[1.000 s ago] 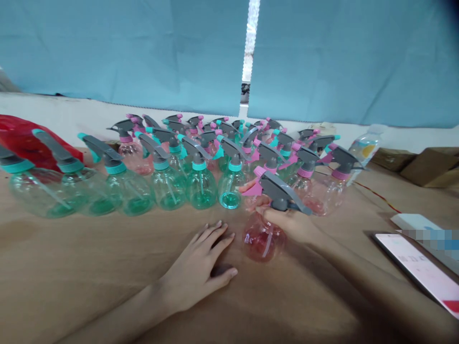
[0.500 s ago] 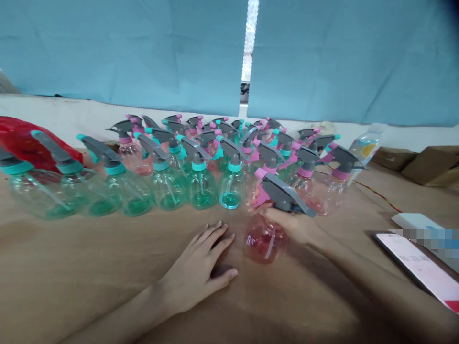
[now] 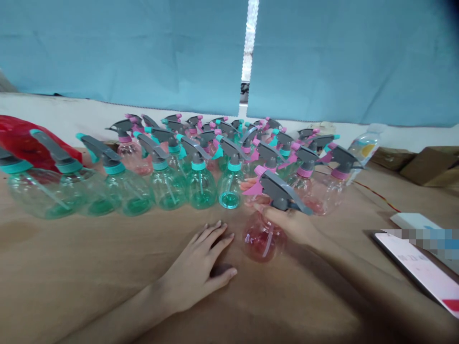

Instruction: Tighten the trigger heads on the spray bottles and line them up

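Observation:
My left hand [image 3: 197, 267] lies flat on the brown table [image 3: 89, 272], fingers spread, holding nothing. To its right stands a pink spray bottle [image 3: 261, 241] with a grey and pink trigger head. My right hand [image 3: 283, 217] is at the neck of this bottle, thumb across the front and fingers partly stretched out behind the neck. Green spray bottles [image 3: 202, 188] with grey and teal heads stand in a row beyond my left hand. More pink spray bottles [image 3: 332, 191] stand behind my right hand.
Further spray bottles fill the back of the table. A red plastic bag [image 3: 32, 138] lies at the left. At the right are a phone [image 3: 416, 263], a white box [image 3: 409, 220], a clear labelled bottle [image 3: 366, 143], a thin cable and cardboard boxes [image 3: 430, 165].
The fingers of my right hand have loosened and stretched out behind the bottle neck. The bottle's head has shifted slightly left. My left hand has not moved.

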`<state>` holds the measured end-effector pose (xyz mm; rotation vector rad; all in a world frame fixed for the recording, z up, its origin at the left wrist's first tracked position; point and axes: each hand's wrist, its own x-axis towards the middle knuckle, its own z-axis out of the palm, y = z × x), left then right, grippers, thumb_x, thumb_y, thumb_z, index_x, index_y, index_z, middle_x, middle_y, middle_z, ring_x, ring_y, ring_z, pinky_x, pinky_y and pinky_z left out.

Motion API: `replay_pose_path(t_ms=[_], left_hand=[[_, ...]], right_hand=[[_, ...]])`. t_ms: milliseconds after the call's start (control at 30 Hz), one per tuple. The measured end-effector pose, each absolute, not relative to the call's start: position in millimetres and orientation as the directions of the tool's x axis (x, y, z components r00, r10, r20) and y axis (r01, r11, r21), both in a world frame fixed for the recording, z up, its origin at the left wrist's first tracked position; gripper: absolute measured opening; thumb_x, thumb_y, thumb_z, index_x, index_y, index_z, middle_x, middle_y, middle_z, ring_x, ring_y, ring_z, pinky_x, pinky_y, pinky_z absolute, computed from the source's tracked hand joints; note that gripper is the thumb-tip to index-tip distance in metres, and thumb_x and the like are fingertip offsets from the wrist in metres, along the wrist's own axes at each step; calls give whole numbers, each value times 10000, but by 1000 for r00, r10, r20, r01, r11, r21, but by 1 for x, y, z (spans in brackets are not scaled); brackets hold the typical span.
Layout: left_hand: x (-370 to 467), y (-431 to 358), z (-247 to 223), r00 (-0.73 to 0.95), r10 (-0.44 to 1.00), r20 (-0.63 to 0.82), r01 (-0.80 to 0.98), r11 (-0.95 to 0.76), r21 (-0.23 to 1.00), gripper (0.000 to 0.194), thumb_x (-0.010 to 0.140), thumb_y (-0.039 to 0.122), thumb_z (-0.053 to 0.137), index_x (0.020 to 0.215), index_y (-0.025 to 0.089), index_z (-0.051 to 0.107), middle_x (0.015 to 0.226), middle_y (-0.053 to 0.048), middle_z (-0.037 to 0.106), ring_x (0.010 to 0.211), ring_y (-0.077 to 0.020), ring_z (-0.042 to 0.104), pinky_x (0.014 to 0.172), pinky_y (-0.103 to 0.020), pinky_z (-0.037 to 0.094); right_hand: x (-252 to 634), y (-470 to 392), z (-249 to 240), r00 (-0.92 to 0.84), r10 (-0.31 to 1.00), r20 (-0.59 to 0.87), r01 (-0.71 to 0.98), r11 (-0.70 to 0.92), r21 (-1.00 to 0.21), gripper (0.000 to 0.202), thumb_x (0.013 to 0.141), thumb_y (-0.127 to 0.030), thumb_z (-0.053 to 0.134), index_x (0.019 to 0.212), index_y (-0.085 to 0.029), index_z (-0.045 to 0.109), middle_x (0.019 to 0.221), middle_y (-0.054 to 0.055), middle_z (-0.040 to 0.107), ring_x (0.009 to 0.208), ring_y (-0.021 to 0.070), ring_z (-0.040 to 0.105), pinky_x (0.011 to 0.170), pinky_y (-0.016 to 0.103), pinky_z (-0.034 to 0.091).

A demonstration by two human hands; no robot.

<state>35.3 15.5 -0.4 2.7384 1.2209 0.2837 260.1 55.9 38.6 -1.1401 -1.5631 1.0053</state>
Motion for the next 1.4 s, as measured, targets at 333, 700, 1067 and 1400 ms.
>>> replay_pose_path(t_ms=[333,700,1067,1400], left_hand=[[34,15,-3,653,748,120,722,-663,198,563,890,522,463,1350,203,405,1446,-88,331,1323,-272,273,1049,-469,267],[34,16,-4,648,749,137,718,-661,217,556,889,523,465,1343,206,415,1440,-91,341,1316,-280,286,1047,-469,272],[35,15,-1,645,752,132,718,-656,232,544,887,506,480,1339,209,416,1437,-92,345,1313,-283,292,1048,-476,270],[35,15,0,647,755,112,721,-652,234,552,887,505,482,1337,193,422,1439,-101,339,1317,-289,283,1052,-470,261]], right_hand=[[259,57,41,-136,972,192,226,219,-949,183,737,-370,597,844,-225,630,746,19,651,695,186,618,647,341,506],[259,57,39,-135,977,166,192,190,-963,214,736,-389,611,867,-220,617,780,25,655,754,197,632,713,364,505],[260,56,38,-102,984,149,165,164,-972,245,708,-401,650,860,-215,601,777,19,645,755,195,622,735,373,499],[262,58,35,-103,980,171,161,186,-969,259,706,-412,667,861,-218,595,790,9,647,716,170,608,706,335,492]])
